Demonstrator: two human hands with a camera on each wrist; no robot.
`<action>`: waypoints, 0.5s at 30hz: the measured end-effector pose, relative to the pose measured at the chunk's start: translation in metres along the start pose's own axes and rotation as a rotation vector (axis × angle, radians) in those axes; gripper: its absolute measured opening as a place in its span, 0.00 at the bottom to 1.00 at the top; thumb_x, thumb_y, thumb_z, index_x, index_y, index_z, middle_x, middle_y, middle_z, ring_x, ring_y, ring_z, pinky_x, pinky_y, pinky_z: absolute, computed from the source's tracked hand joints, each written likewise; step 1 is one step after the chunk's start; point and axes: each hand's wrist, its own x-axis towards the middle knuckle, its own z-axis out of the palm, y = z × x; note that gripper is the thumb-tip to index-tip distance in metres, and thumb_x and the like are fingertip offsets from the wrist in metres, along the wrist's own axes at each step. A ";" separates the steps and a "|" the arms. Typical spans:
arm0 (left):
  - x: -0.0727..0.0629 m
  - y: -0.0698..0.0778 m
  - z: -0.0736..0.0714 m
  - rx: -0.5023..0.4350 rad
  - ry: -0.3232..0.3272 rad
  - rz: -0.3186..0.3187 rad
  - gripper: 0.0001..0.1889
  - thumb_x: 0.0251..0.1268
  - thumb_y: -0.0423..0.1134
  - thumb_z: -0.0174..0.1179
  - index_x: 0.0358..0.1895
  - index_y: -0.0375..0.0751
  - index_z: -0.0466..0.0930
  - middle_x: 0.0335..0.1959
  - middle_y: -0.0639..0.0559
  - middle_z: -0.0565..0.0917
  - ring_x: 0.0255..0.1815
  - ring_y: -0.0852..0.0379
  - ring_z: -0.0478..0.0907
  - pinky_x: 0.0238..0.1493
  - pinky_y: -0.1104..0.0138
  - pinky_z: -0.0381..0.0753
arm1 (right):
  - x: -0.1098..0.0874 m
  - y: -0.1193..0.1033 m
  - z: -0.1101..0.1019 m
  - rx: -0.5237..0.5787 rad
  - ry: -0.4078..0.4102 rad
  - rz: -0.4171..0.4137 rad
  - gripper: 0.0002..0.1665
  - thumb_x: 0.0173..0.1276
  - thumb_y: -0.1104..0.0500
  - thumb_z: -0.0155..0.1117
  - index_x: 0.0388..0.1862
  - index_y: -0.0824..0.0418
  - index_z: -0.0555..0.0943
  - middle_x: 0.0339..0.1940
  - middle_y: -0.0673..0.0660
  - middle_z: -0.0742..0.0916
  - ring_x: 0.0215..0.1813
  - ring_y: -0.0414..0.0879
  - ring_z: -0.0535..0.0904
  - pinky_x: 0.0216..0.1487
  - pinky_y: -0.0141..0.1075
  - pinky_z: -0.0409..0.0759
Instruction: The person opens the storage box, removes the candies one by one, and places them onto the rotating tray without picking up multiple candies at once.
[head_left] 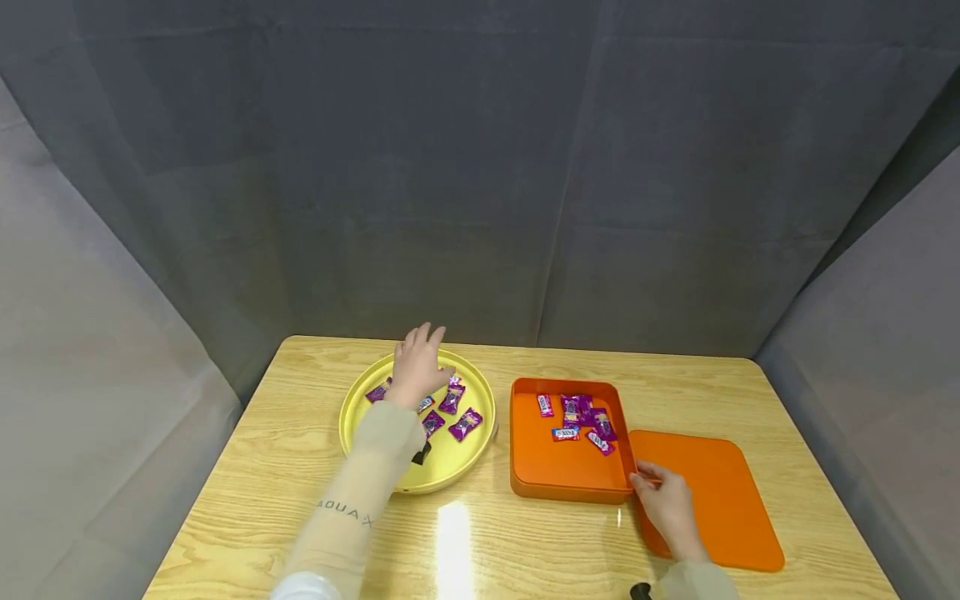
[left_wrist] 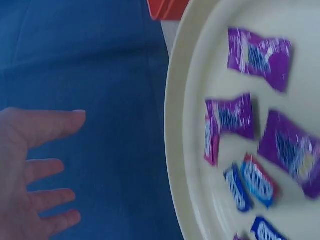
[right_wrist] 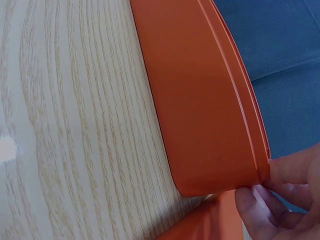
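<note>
My left hand (head_left: 416,371) hovers over the far part of a round yellow tray (head_left: 453,462), its fingers spread and holding nothing. On the tray lie purple wrapped candies (head_left: 466,424) and smaller blue and red wrapped ones (left_wrist: 259,181); hand and sleeve hide some of them in the head view. At the near right corner of a square orange box (head_left: 551,475), my right hand (head_left: 667,504) pinches the wall near the rim between thumb and fingers, as the right wrist view also shows. Inside that box sit several purple candies (head_left: 602,423) and small red and blue ones (head_left: 566,434).
An orange lid (head_left: 720,500) lies flat on the wooden table (head_left: 300,467), right of the box and partly under the right hand. Dark grey cloth (head_left: 450,183) hangs behind the table, with lighter cloth at both sides.
</note>
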 end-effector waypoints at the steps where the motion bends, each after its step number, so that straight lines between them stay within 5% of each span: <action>1: 0.003 0.006 0.003 0.006 -0.007 0.017 0.38 0.55 0.49 0.61 0.68 0.43 0.57 0.69 0.40 0.57 0.69 0.41 0.52 0.66 0.47 0.51 | 0.000 0.000 0.000 -0.001 0.001 0.003 0.20 0.63 0.64 0.58 0.52 0.75 0.75 0.48 0.71 0.80 0.44 0.59 0.78 0.34 0.36 0.80; 15: 0.021 0.100 0.056 0.048 -0.114 0.198 0.35 0.57 0.54 0.58 0.67 0.49 0.60 0.67 0.48 0.62 0.67 0.49 0.57 0.66 0.52 0.57 | -0.001 -0.001 0.001 0.010 0.004 0.011 0.20 0.63 0.65 0.58 0.51 0.75 0.75 0.48 0.71 0.80 0.42 0.58 0.79 0.32 0.32 0.79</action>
